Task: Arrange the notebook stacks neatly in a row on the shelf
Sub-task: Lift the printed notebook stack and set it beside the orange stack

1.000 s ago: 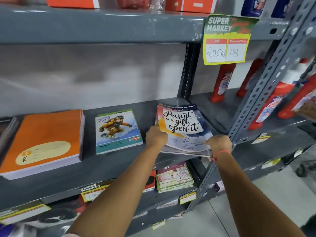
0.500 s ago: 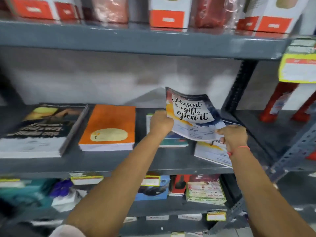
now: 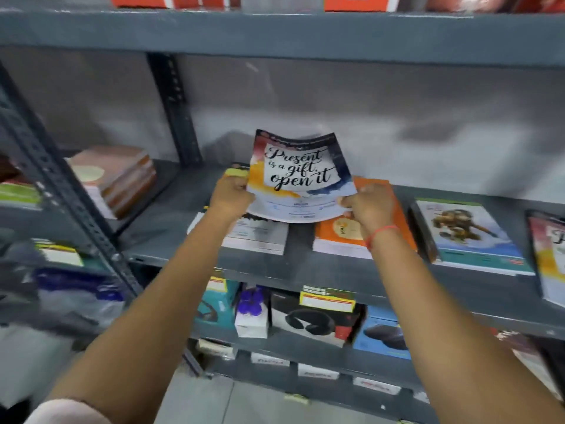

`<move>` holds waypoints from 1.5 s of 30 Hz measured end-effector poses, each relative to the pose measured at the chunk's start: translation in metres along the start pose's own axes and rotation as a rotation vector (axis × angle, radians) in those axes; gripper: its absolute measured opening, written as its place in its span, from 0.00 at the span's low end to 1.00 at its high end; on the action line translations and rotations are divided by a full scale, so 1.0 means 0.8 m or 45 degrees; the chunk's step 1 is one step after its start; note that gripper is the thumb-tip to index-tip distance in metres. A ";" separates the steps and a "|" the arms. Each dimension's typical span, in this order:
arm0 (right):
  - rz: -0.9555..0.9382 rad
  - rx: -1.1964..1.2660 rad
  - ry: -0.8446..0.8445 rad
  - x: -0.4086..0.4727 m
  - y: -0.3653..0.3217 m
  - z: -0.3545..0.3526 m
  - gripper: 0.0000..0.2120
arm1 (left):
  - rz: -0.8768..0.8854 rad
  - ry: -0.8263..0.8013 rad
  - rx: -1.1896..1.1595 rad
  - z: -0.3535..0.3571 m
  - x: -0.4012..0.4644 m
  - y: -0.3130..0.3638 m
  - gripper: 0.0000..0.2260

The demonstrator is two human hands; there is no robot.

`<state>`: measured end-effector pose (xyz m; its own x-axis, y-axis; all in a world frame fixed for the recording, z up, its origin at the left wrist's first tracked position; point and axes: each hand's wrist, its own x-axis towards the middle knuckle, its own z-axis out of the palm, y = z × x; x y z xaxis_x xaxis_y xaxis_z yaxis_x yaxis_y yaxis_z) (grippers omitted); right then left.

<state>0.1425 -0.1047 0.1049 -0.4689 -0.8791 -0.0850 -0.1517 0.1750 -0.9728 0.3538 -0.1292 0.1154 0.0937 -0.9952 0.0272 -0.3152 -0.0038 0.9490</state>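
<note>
I hold the "Present is a gift, open it" notebook lifted off the grey shelf with both hands, its cover facing me and its top edge bowed away toward the far wall. My left hand pinches the near left corner of the notebook, fingers curled shut on it, and my right hand, with a red thread on the wrist, pinches the near right corner the same way. The notebook hangs above the gap between two stacks lying flat on the shelf: a stack with a dark cover under my left hand, mostly hidden, and an orange notebook stack under my right hand. Right of the orange one lies a stack with a cartoon figure on the cover, and at the far right edge another stack with the same watercolour cover is partly out of view. Beyond a metal upright, to the left, sits a brownish stack. Boxed goods fill the lower shelf.
</note>
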 end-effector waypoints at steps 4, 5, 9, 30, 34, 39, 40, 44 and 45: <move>-0.024 -0.192 -0.074 -0.014 0.003 0.077 0.12 | -0.093 0.034 0.021 -0.061 0.018 -0.046 0.10; -0.020 -0.232 -0.083 -0.020 0.004 0.093 0.10 | -0.087 0.023 0.026 -0.074 0.022 -0.054 0.11; 0.002 -0.326 -0.084 -0.035 0.022 0.126 0.11 | -0.052 -0.084 0.163 -0.101 0.030 -0.080 0.14; -0.224 -1.199 -0.266 -0.045 0.027 0.107 0.11 | -0.112 0.025 1.083 -0.084 0.049 -0.087 0.14; -0.205 -1.092 -0.105 -0.039 0.019 0.056 0.13 | 0.058 0.074 0.998 -0.021 0.022 -0.045 0.16; -0.186 -0.958 0.011 -0.029 0.034 -0.048 0.13 | 0.260 -0.024 0.909 0.110 -0.024 0.013 0.14; -0.188 -0.950 0.037 -0.026 0.039 -0.075 0.13 | 0.308 -0.046 0.895 0.142 -0.039 0.027 0.14; -0.184 -0.954 0.174 -0.012 0.064 -0.192 0.14 | 0.506 -0.226 0.839 0.264 -0.104 0.076 0.13; -0.186 -0.993 0.205 -0.009 0.073 -0.226 0.14 | 0.529 -0.317 0.779 0.295 -0.123 0.087 0.12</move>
<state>-0.0203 -0.0079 0.0874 -0.5077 -0.8530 0.1213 -0.7566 0.3740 -0.5364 0.0994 -0.0544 0.1048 -0.3384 -0.9189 0.2026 -0.7497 0.3934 0.5322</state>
